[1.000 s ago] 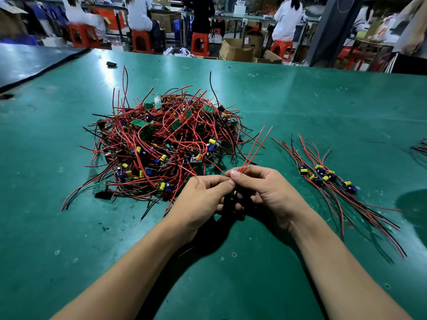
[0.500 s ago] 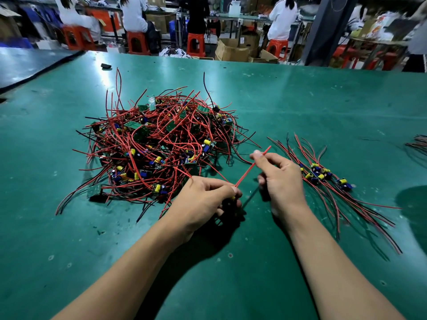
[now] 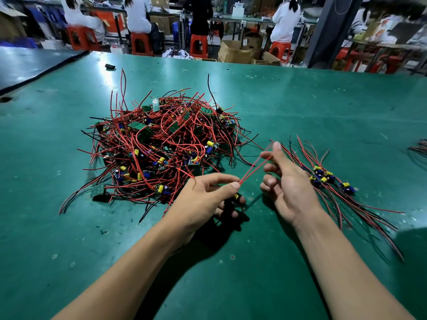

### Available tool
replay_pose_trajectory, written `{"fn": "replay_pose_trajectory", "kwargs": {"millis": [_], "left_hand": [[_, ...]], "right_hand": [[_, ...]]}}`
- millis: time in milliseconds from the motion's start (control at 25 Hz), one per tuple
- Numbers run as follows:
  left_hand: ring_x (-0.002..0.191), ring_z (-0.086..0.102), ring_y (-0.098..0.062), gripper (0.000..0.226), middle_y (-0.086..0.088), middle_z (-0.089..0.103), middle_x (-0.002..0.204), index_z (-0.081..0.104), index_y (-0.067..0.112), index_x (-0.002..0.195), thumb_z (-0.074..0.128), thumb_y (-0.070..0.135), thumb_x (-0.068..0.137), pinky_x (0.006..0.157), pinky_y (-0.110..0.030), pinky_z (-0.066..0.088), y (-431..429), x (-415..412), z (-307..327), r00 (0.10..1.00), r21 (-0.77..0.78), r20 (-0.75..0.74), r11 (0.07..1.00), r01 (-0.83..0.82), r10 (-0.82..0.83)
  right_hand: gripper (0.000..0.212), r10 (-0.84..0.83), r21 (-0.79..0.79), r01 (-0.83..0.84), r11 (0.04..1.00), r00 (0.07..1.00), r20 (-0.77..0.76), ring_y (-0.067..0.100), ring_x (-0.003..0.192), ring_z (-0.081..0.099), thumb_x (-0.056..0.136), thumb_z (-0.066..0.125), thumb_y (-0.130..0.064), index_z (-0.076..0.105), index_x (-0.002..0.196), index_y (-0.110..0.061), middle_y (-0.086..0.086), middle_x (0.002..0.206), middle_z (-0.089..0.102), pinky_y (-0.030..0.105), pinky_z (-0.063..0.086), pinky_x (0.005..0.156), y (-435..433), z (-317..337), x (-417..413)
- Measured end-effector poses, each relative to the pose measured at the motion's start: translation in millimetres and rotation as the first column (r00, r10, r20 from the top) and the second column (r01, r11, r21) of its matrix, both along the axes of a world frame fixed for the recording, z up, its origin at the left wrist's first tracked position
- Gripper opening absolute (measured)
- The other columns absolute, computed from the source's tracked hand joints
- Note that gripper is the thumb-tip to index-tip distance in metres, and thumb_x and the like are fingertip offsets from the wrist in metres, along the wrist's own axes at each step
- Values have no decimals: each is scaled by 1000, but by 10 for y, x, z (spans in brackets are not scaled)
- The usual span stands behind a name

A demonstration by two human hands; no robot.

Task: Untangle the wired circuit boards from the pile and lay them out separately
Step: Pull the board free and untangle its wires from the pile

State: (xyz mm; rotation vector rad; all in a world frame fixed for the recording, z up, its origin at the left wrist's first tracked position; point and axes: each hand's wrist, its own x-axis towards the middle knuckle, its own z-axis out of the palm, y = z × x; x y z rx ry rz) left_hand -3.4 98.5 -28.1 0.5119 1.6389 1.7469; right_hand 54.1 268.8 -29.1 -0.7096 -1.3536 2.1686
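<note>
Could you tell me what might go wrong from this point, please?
1. The right hand holds the red wires taut against the wired board in the left hand; a hard tug might strain their joints.
2. The laid-out boards lie just beside the right hand, so a careless set-down could tangle the wires together.

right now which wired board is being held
The board in the left hand, red wires stretched to the right hand; all others lie on the table.

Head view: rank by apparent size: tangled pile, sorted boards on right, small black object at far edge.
1. Tangled pile
2. Sorted boards
3. Black object, smallest as seen, but farthest from the camera, so its true size is unsure.
</note>
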Motion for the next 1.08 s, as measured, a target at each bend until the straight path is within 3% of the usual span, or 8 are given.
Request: {"fn": "replay_pose_trajectory", "kwargs": {"millis": [160, 240, 360, 520, 640, 760, 880, 1080], "left_hand": [[55, 63, -17, 47, -16, 73, 82, 54, 12, 123, 70, 28, 81, 48, -20, 47, 1, 22, 53, 997, 91, 76, 996, -21, 14], [67, 60, -24, 63, -19, 70, 88, 52, 18, 129, 72, 34, 72, 59, -28, 49, -6, 17, 72, 993, 88, 120, 996, -10, -1], [74, 55, -28, 63, -16, 68, 92, 50, 15, 133, 70, 30, 76, 63, -30, 53, -2, 3, 81, 976, 157, 214, 988, -5, -29], [65, 70, -24, 55, -12, 75, 100, 56, 15, 131, 66, 37, 81, 58, -28, 57, -28, -9, 96, 967, 187, 229, 980, 66, -108], [72, 73, -27, 53, -18, 74, 104, 60, 15, 125, 58, 50, 84, 61, -29, 57, -40, -27, 92, 959, 155, 267, 986, 58, -98], [82, 73, -27, 61, -17, 74, 104, 59, 12, 123, 52, 58, 83, 71, -32, 58, -37, -55, 54, 971, 103, 236, 994, 23, -46], [87, 74, -23, 64, -11, 75, 106, 65, 11, 117, 57, 60, 77, 72, -28, 56, -17, -23, 38, 985, 92, 155, 994, 58, -72], [80, 73, -19, 54, -5, 76, 97, 77, 15, 101, 58, 59, 77, 66, -29, 59, 33, -30, 30, 988, 155, 154, 988, -25, 1]], "right_hand": [[38, 547, 25, -553, 833, 829, 112, 13, 58, 62, 70, 88, -42, 76, 95, -16, 3, 78, 65, 24, 50, 51, -194, 32, 91], [34, 638, 34, -640, 768, 769, 45, 18, 75, 70, 69, 87, -31, 76, 98, -15, 9, 90, 71, 30, 57, 65, -222, 30, 133], [32, 650, 100, -650, 753, 759, 40, 23, 85, 67, 69, 85, -22, 78, 99, -14, 8, 96, 73, 23, 56, 66, -153, 56, 175], [26, 575, 200, -574, 794, 816, 59, 27, 81, 58, 70, 89, -25, 78, 93, -17, 8, 89, 69, 27, 48, 63, -139, 55, 168], [21, 322, 95, -310, 946, 931, -170, 7, 52, 49, 70, 84, -28, 75, 88, -19, -6, 74, 66, 21, 43, 56, -47, 133, 145], [14, 8, -114, -57, 992, 920, -391, 4, 44, 46, 78, 73, -25, 66, 89, -20, -8, 65, 61, 18, 41, 47, 75, 215, 171], [21, -64, 172, 135, 976, 927, -368, 11, 49, 58, 77, 77, -17, 66, 95, -18, 1, 74, 71, 20, 49, 52, 33, 219, 187], [21, 173, 693, 18, 721, 963, -205, 11, 60, 68, 82, 82, -16, 71, 98, -25, -2, 82, 74, 21, 55, 57, -344, 110, 148]]}}
